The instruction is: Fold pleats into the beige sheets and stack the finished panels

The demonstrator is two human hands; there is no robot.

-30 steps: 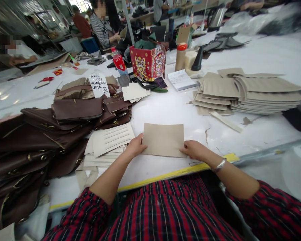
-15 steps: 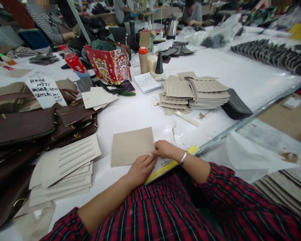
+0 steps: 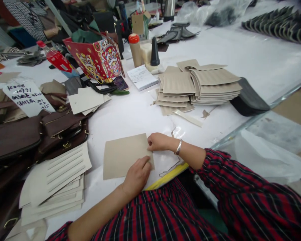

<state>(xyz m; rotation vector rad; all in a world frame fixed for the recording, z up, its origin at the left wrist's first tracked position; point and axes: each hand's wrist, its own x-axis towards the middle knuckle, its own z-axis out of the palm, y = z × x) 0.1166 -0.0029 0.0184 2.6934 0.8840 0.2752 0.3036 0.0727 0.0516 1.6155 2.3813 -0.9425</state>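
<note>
A flat beige sheet (image 3: pixel 124 155), like thin board or lining, lies on the white table in front of me. My left hand (image 3: pixel 137 172) rests over its lower right part, fingers bent and pressed together on the sheet; the thumb is hidden. At the sheet's right edge my right hand (image 3: pixel 159 142), with a silver bangle at the wrist, is closed in a pinch. Its fingertips meet the edge just above my left fingers. Whether anything small is between them I cannot make out.
Pale slotted panels (image 3: pixel 62 177) and dark brown bags (image 3: pixel 17 134) lie left. Beyond the sheet are stacked beige pieces (image 3: pixel 215 83), a black curved piece (image 3: pixel 251 97), a notepad (image 3: pixel 142 77) and a red box (image 3: pixel 95 60). Yellow tape (image 3: pixel 167 176) runs along the near table edge.
My view has tilted down and shifted. My right fingertips have moved slightly up along the sheet's right edge, and my left fingers are more bent. The sheet stays flat.
</note>
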